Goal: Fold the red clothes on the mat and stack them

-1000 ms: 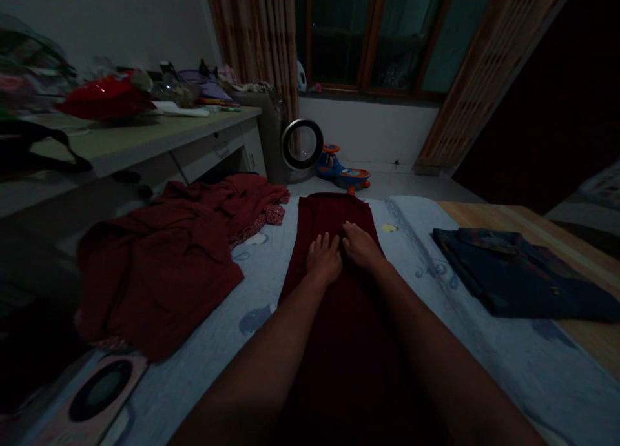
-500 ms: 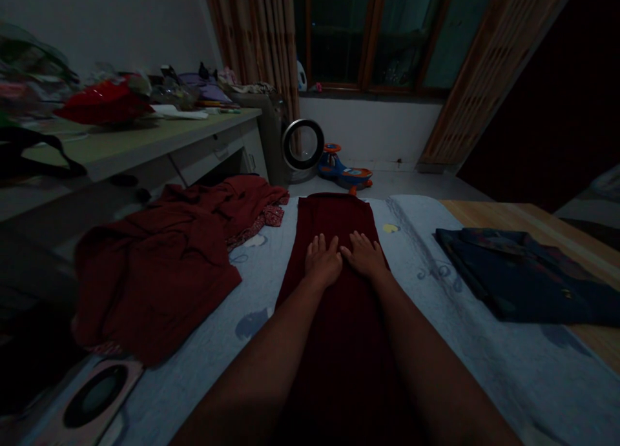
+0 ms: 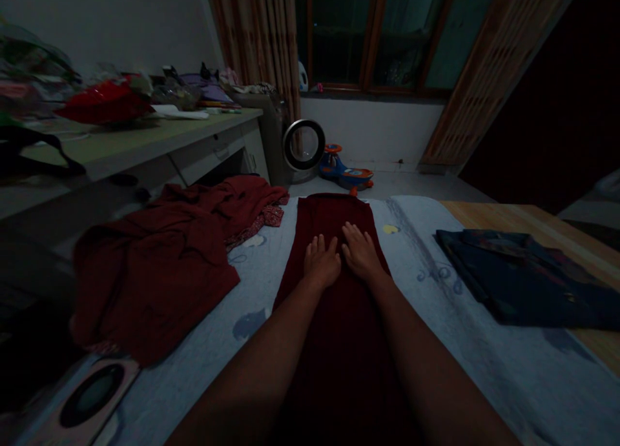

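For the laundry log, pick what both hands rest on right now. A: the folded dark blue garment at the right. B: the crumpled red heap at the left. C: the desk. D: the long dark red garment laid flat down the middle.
D: the left hand and the right hand lie flat, side by side, on the long dark red garment, apart from the crumpled red heap and the folded dark blue garment.

The room is dim. A dark wood-framed window [image 3: 372, 36] sits above a white wall, with striped brownish curtains [image 3: 261, 39] beside it. A pale long desk [image 3: 145, 142] stands left; the floor looks perhaps light grey.
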{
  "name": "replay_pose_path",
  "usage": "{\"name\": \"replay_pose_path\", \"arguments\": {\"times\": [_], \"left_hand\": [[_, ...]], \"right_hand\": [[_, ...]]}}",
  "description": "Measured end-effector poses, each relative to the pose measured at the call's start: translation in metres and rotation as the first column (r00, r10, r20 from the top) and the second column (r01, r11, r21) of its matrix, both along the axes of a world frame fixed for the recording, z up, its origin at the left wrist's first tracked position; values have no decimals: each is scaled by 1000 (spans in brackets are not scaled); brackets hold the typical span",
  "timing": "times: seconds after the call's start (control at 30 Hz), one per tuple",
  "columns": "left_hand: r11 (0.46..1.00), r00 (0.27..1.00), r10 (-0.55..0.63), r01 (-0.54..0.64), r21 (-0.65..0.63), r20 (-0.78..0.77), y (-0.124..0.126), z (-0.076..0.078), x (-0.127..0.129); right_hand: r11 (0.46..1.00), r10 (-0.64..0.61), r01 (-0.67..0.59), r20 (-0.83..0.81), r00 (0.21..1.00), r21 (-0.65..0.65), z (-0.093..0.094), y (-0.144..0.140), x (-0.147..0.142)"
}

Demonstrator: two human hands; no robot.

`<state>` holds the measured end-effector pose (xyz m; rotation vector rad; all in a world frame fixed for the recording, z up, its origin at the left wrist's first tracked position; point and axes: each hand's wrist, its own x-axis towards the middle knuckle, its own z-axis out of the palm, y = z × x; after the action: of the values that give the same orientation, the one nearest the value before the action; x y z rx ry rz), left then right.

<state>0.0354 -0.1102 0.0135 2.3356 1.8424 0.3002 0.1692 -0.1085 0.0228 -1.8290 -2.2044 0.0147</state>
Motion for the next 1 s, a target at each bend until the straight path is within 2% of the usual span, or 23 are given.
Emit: {"name": "replay_pose_path", "arguments": {"times": [0.07,0.17,0.27,0.43,0.6,0.73,0.83,0.93,1.0], "left_hand": [[1000,1000,-8,8,0,2,0,0,-1],[1000,1000,-23,23,15,2,0,0,-2],[1000,1000,-17,17,7,10,1,0,-5],[996,997,75,-75,-39,16,2,3,-12],[989,991,133,-133,-65,0,4,4,-19],[984,989,144,-147,-98,-44,9,17,-14],[992,990,123,-123,0,-71,18,31,-3],[993,999,37,-37,111,0,37,40,9],[996,996,46,-52,77,82,54,41,14]], "right_hand": [[992,77,-77,-5,997,-95,-2,1,-2],[983,36,-36,-2,999,-180,-5,3,-5],[978,-30,31,8,1000,-208,-5,4,-6],[964,-130,133,29,991,-229,-5,3,-4],[963,-170,174,39,985,-208,-6,2,-3],[963,-164,173,58,985,-205,-6,0,-4],[962,-162,173,66,985,-212,-6,-1,-4],[966,-155,165,66,986,-200,-8,-1,-3],[969,-149,157,58,987,-189,-9,-1,-3]]}}
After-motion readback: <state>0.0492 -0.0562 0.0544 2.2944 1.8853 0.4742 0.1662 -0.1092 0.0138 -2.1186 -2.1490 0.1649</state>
